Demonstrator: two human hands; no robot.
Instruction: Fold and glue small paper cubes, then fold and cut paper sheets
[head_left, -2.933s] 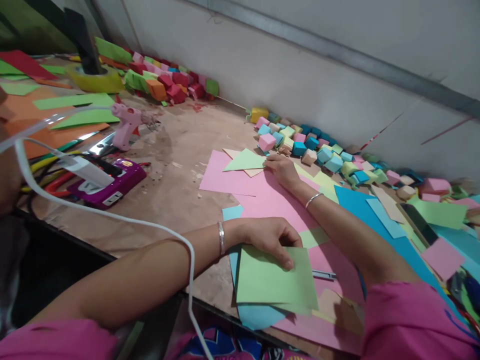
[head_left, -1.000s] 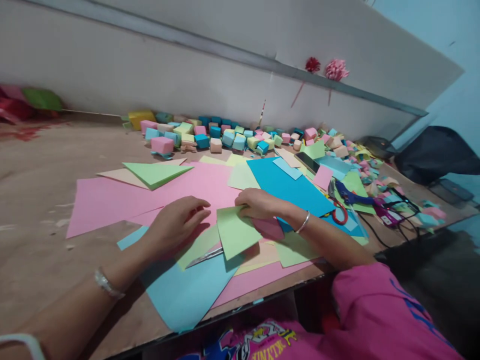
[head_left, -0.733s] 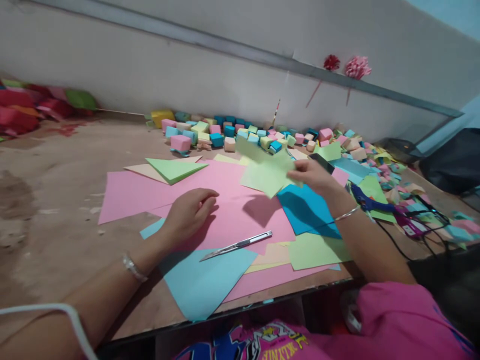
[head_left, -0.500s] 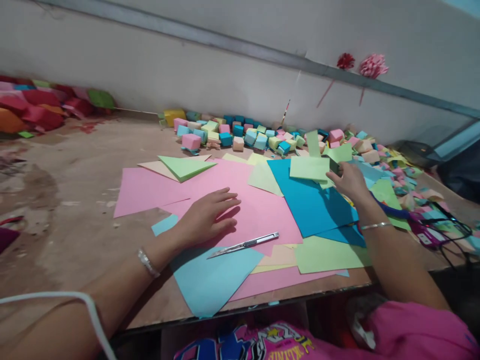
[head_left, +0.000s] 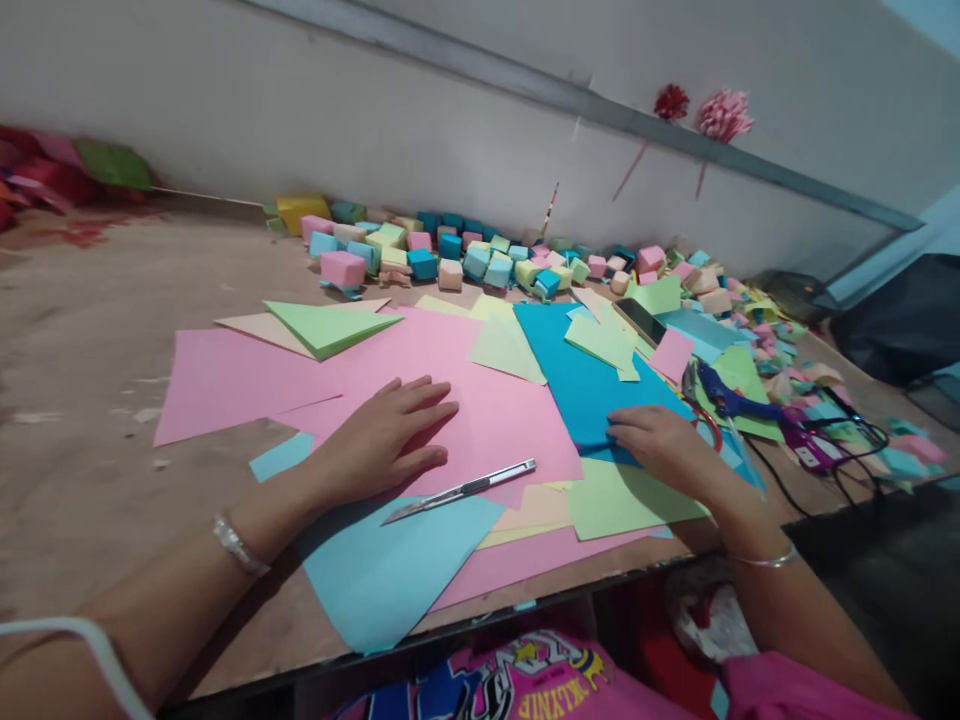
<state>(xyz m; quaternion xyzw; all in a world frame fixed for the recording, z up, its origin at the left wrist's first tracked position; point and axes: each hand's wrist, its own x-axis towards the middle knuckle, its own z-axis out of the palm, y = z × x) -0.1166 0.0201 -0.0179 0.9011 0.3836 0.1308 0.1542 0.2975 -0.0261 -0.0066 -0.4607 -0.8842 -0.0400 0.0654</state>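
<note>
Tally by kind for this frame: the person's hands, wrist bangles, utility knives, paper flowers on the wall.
Hands: 2 (left hand, right hand)
Bangles: 2 (left bangle, right bangle)
Utility knife: 1
Paper flowers: 2 (red flower, pink flower)
Total: 7

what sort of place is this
Likely a paper-craft workbench: coloured paper sheets cover a worn wooden table, dozens of small folded paper cubes line the wall, and a utility knife lies by the left hand.
</note>
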